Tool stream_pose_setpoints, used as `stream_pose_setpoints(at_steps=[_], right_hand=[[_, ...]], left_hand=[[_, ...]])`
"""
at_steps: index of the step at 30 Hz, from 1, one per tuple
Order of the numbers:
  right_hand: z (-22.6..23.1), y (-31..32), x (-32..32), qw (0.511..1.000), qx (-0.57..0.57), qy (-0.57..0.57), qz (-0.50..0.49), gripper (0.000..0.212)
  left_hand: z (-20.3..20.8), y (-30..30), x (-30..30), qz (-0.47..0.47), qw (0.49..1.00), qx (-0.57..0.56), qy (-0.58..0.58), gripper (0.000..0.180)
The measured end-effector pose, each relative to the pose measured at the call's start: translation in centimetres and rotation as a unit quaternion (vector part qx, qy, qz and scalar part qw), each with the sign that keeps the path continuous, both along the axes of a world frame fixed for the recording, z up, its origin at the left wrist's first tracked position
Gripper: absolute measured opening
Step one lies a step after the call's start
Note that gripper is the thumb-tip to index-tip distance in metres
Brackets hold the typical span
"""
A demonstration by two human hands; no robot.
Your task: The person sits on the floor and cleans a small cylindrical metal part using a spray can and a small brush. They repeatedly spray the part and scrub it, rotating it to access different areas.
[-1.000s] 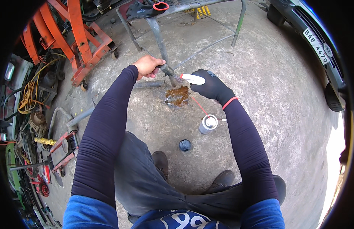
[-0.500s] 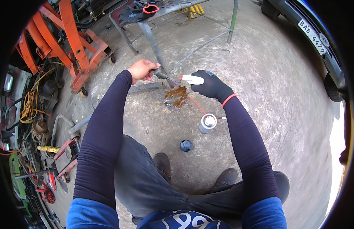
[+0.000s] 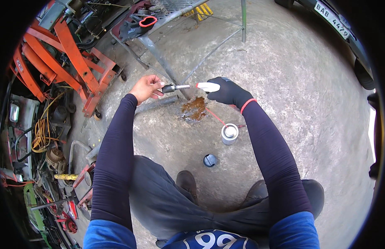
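Nearest, a dark cap (image 3: 210, 160) lies on the floor (image 3: 308, 112) just beyond the person's shoes (image 3: 186, 184), and past it a silver spray can (image 3: 230, 136) stands upright, its red straw (image 3: 216, 117) pointing away, presumably parked within reach of the right hand. Beyond is a brown wet patch (image 3: 194, 108); the hands work near it, perhaps so drips land there. The bare left hand (image 3: 147, 88) pinches the dark end of a metal part (image 3: 181, 87), likely to leave its silver tip exposed between the hands. The gloved right hand (image 3: 226, 90) grips a white tool (image 3: 209, 86), its red end facing that tip, apparently apart from it. Farther off, a spare glove (image 3: 133, 28) rests at the metal table (image 3: 169, 18)'s near corner.
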State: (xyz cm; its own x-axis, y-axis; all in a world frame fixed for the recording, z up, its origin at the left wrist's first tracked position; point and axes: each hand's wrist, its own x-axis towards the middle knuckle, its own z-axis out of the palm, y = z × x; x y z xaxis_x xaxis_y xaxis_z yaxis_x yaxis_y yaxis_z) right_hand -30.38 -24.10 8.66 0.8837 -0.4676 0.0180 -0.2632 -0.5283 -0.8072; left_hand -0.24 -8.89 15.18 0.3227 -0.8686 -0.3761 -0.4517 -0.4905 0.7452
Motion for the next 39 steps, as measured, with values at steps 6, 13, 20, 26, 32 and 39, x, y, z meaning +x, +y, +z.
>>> stream_pose_setpoints(at_steps=[6,13,20,26,32,39], right_hand=[[0.1,-0.2,0.3,1.0,0.012,-0.012,0.012,0.032],[0.2,0.0,1.3,0.999,0.005,0.013,-0.031,0.038],[1.4,0.6,2.2,1.0,-0.011,-0.001,-0.008,0.039],[1.1,0.7,2.3,1.0,-0.02,0.011,-0.014,0.04],[-0.3,0.1,2.4,0.999,-0.036,0.022,-0.014,0.042],[-0.1,0.5,2.5,1.0,-0.012,-0.003,-0.009,0.035]], left_hand=[[-0.6,-0.1,-0.2,-0.007,0.997,-0.077,0.015,0.018],[-0.7,0.0,-1.2,-0.057,0.987,-0.146,-0.044,0.02],[-0.7,0.0,-1.9,-0.059,0.983,-0.173,-0.017,0.021],[-0.9,-0.1,-1.9,-0.063,0.975,-0.197,-0.08,0.018],[-1.0,-0.2,-2.0,-0.053,0.974,-0.205,-0.079,0.018],[-0.4,-0.1,-2.3,-0.049,0.977,-0.178,-0.104,0.018]])
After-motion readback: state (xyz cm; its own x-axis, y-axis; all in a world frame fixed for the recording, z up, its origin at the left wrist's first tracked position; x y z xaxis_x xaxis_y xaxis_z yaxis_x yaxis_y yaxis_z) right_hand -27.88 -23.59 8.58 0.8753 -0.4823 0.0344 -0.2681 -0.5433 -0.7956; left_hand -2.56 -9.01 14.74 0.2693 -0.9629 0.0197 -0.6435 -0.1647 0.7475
